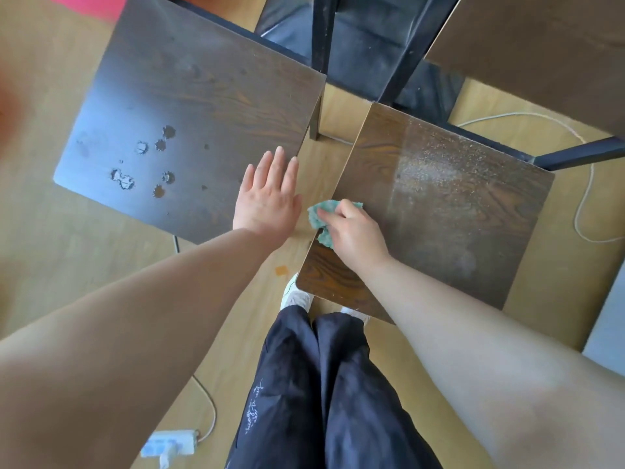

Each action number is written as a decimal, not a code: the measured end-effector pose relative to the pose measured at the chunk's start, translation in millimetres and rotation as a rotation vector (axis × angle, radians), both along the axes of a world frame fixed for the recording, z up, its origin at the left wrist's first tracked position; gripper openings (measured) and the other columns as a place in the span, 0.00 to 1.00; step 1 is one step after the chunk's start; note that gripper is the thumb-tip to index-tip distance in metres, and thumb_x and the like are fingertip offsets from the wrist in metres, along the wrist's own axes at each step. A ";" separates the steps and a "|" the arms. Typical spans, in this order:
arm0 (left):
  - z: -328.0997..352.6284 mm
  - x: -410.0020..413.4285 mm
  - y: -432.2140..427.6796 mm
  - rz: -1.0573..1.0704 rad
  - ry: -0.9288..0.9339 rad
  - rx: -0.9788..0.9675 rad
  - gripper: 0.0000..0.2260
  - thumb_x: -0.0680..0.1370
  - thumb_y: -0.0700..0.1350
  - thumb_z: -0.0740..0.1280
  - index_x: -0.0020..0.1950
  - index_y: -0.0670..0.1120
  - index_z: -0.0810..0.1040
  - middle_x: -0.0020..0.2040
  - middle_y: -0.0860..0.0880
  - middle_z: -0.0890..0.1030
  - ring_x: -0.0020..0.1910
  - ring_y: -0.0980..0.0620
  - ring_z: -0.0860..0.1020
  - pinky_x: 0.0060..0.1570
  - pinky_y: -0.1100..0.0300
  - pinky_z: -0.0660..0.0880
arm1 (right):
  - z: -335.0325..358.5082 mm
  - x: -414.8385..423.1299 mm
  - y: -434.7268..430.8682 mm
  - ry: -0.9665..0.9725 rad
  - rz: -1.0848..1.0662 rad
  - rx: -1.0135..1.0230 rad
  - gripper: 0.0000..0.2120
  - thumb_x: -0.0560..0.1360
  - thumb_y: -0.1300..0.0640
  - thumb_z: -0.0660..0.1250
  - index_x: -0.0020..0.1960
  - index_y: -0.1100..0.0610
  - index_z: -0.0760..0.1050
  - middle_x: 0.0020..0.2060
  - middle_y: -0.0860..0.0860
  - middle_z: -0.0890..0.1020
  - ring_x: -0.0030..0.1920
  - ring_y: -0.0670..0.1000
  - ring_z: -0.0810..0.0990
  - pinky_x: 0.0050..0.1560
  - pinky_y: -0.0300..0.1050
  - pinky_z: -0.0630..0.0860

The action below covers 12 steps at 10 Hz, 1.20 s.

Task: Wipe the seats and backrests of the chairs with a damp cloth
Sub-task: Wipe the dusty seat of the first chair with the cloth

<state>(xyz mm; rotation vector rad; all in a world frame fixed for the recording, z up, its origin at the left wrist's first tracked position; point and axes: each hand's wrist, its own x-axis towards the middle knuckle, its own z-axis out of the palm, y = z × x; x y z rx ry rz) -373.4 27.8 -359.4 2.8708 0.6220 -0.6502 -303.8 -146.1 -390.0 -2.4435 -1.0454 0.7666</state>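
Right hand [355, 235] pinches the green cloth [321, 220] at the right seat's [439, 214] left edge (dust remains farther right); left hand [267, 198], fingers spread flat, braces on the left seat [189, 106].

Cloth [319, 216] half hidden under right hand [355, 231], far right seat [541, 45] cut off at edge, trouser lettering [253, 411] unreadable

The floor [67, 265] carries the left chair [203, 96], right chair [456, 214] and power strip [169, 445].
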 end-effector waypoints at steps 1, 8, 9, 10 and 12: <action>-1.6 -16.7 -3.8 -0.013 0.005 0.001 0.28 0.85 0.54 0.51 0.82 0.46 0.48 0.82 0.44 0.48 0.80 0.43 0.47 0.78 0.45 0.49 | 4.4 -36.1 -10.0 0.066 0.040 -0.059 0.16 0.82 0.57 0.59 0.68 0.51 0.75 0.50 0.53 0.74 0.49 0.56 0.74 0.46 0.50 0.72; 10.6 22.6 -29.0 -0.143 -0.021 0.056 0.28 0.84 0.57 0.43 0.82 0.48 0.44 0.82 0.45 0.44 0.81 0.45 0.43 0.79 0.47 0.45 | 36.4 25.0 -49.9 0.072 -0.296 0.188 0.16 0.80 0.62 0.62 0.66 0.57 0.78 0.46 0.48 0.70 0.47 0.50 0.75 0.48 0.42 0.73; 9.6 56.9 -32.0 -0.138 -0.058 0.034 0.27 0.84 0.56 0.45 0.82 0.48 0.46 0.82 0.45 0.46 0.81 0.45 0.44 0.79 0.47 0.45 | 34.6 99.0 -45.4 -0.033 -0.407 0.154 0.16 0.81 0.61 0.61 0.67 0.55 0.77 0.48 0.49 0.71 0.49 0.50 0.74 0.51 0.40 0.71; 3.3 83.2 -36.8 -0.145 -0.075 0.017 0.27 0.85 0.56 0.46 0.82 0.48 0.47 0.82 0.45 0.47 0.81 0.45 0.44 0.79 0.46 0.46 | 24.6 158.9 -35.2 -0.076 -0.456 0.087 0.16 0.82 0.60 0.59 0.69 0.55 0.76 0.53 0.52 0.73 0.52 0.51 0.74 0.54 0.41 0.71; -9.9 108.1 -40.4 -0.157 -0.065 0.017 0.27 0.84 0.56 0.46 0.82 0.47 0.48 0.82 0.44 0.49 0.81 0.44 0.46 0.79 0.46 0.49 | 0.8 204.5 -11.5 -0.034 -0.437 0.054 0.16 0.82 0.59 0.59 0.68 0.56 0.76 0.54 0.51 0.72 0.52 0.50 0.73 0.53 0.40 0.71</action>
